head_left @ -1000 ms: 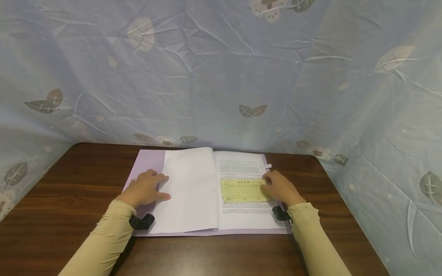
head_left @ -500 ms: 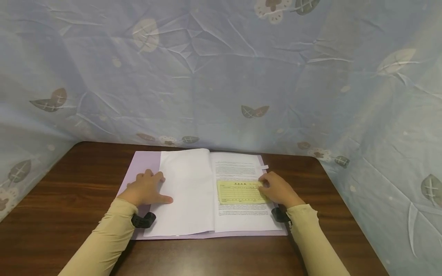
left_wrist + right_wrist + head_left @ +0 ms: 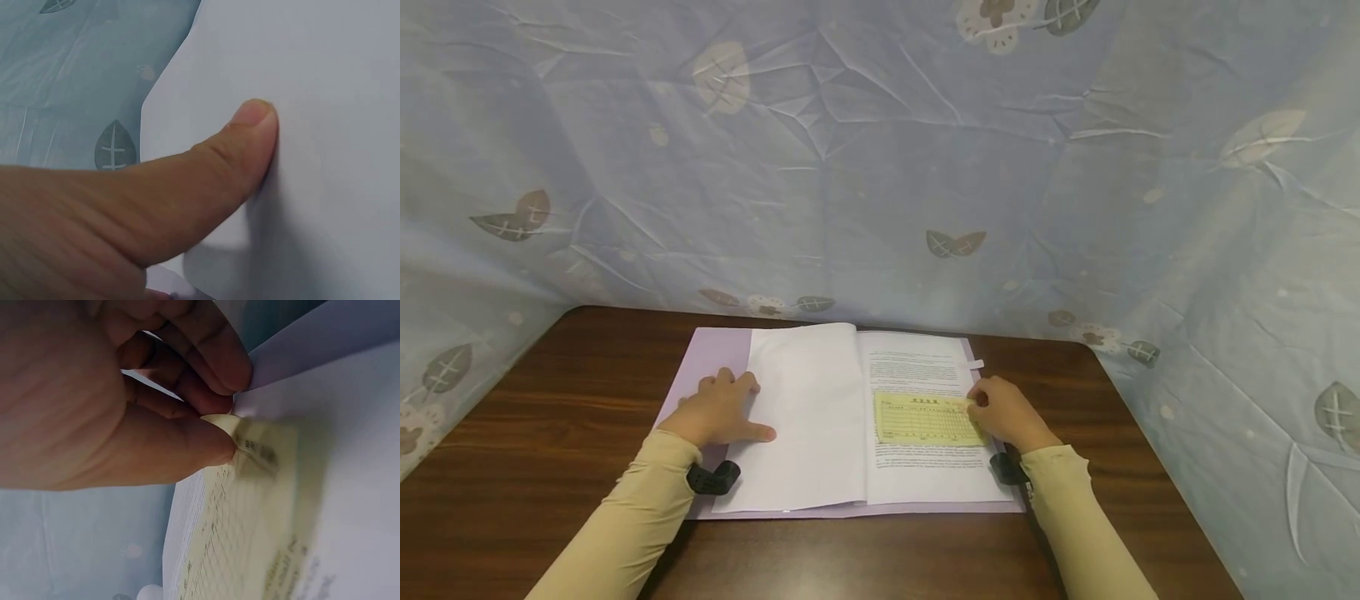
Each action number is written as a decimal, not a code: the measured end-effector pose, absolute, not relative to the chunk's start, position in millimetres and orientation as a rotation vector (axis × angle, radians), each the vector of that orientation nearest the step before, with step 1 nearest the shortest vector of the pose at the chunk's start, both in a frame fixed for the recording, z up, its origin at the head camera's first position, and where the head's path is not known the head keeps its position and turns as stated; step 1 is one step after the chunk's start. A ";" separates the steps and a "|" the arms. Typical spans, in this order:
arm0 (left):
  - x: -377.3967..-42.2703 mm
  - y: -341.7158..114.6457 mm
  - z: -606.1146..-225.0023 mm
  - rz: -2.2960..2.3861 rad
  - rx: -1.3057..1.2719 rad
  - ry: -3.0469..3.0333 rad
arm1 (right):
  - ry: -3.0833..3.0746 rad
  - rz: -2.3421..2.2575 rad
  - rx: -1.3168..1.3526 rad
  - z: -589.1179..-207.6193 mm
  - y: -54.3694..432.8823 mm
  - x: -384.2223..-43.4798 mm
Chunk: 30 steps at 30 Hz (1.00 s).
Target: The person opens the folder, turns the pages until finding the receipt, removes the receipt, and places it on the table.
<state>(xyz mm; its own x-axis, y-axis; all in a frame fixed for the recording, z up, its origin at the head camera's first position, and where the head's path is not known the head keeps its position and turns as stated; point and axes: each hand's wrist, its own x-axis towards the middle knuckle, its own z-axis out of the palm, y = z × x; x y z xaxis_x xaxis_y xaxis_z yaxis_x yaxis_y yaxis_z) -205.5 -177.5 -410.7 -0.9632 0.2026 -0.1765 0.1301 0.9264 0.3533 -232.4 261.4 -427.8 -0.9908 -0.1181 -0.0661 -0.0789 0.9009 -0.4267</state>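
A purple folder (image 3: 715, 350) lies spread on the table with papers inside. My left hand (image 3: 718, 412) rests at the left edge of the blank white page (image 3: 808, 417), fingers spread; in the left wrist view its thumb (image 3: 231, 150) presses on the white paper. My right hand (image 3: 1011, 412) pinches the right end of a yellow printed slip (image 3: 917, 421) between thumb and fingers. The slip lies across the printed page (image 3: 917, 358), and its pinched corner curls up in the right wrist view, where the thumb (image 3: 187, 444) covers part of it.
A small white tab (image 3: 975, 364) sticks out from the folder's right side. Under everything is a dark wooden table (image 3: 587, 375). A leaf-patterned cloth (image 3: 850, 167) hangs behind the table and along its sides.
The folder with its pages has shifted slightly left. The yellow slip went a little left with the right hand, then slightly back right. The left hand has stayed nearly still.
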 end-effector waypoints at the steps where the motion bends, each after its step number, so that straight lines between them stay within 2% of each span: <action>1: -206.0 -177.9 -411.2 0.500 0.255 2.875 | 2.976 -0.661 -0.155 -427.8 261.9 -232.4; 30: -207.6 -182.8 -412.2 0.541 0.297 2.882 | 3.017 -0.814 -0.186 -428.0 266.0 -233.8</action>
